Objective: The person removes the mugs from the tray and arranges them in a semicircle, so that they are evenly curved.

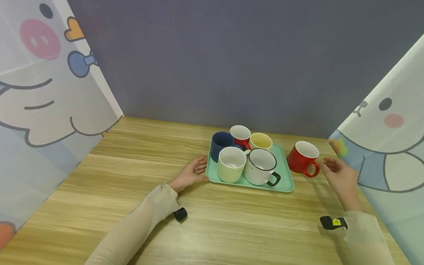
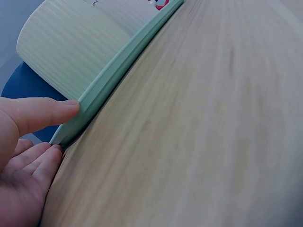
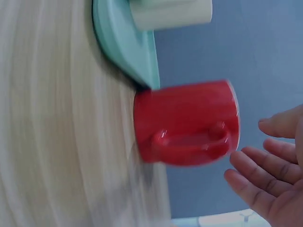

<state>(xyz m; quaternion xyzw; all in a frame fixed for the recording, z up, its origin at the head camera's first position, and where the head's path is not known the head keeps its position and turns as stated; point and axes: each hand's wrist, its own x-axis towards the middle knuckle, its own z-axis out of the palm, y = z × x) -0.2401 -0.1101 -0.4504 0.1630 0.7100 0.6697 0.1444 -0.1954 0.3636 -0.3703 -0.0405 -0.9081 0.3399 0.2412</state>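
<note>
A mint-green tray (image 1: 283,173) carries several mugs. My left hand (image 1: 190,173) rests at its left edge, thumb and fingertips touching the rim (image 2: 102,82) with the fingers loosely extended. To the right of the tray a red mug (image 1: 298,158) with a white inside stands on the table, its handle (image 3: 191,147) turned toward my right side. My right hand (image 1: 341,180) hovers just right of this mug, apart from it, thumb and fingers spread with nothing between them. In the right wrist view its fingers (image 3: 267,177) are near the mug's rim.
On the tray stand a navy mug (image 1: 216,147), another red mug (image 1: 240,133), a yellow mug (image 1: 261,141), a pale green mug (image 1: 230,167) and a white mug with black rim (image 1: 258,167). A grey wall (image 1: 215,66) rises behind the wooden table (image 1: 232,224).
</note>
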